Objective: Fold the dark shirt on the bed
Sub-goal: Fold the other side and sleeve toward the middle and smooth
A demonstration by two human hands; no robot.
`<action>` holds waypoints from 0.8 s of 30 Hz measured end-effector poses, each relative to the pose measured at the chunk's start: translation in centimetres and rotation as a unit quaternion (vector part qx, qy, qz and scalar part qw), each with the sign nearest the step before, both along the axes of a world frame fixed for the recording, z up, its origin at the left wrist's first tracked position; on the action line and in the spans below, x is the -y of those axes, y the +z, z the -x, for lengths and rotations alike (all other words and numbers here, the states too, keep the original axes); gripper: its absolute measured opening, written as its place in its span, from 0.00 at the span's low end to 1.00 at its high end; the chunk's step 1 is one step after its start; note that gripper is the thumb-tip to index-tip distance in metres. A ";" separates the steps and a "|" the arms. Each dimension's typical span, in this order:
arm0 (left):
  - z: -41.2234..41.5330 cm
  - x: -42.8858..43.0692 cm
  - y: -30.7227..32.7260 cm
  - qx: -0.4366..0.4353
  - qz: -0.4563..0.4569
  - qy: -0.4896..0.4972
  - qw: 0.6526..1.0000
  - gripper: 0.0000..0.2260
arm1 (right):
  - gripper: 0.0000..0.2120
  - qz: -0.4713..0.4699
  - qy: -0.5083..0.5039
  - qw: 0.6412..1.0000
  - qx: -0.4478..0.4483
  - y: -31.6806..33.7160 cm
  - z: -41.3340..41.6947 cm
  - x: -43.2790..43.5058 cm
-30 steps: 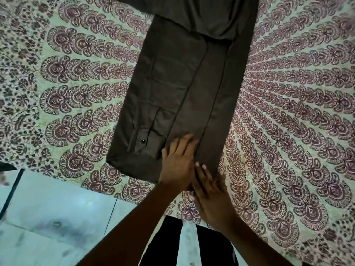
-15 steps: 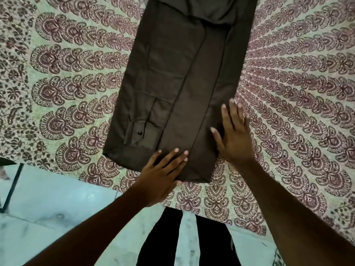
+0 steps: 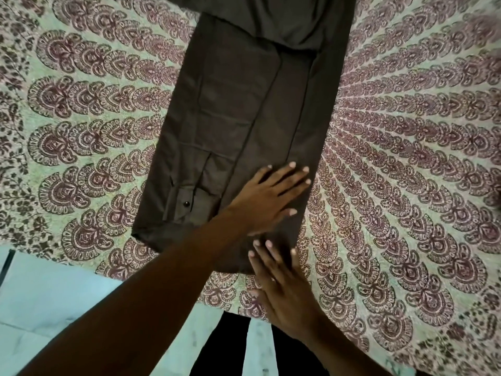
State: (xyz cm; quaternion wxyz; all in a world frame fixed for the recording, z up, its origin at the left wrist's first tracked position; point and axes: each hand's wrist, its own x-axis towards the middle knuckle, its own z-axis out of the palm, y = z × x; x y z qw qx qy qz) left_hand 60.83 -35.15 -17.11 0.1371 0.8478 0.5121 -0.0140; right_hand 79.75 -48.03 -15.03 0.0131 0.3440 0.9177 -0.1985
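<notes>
Both hands, apart before, now overlap flat on the dark shirt (image 3: 235,109).

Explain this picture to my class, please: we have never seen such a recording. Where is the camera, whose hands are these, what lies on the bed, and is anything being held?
There is no machine here. A person wears one wide-angle camera on the head, looking forward and down, so the arms reach in from the bottom of the picture. On the patterned bedspread lies the dark shirt, already folded into a long narrow strip, with a buttoned cuff near its lower left. The left hand lies flat and open on the shirt's near end. The right hand, also open, has its fingertips on the shirt's near edge. Nothing is gripped; both hands seem to press the cloth flat.
</notes>
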 end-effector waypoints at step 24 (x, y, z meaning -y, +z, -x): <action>0.2 -5.1 0.9 -0.004 0.022 0.213 0.977 0.33 | 0.28 -0.092 0.067 0.993 -0.008 -2.9 -4.1 -26.3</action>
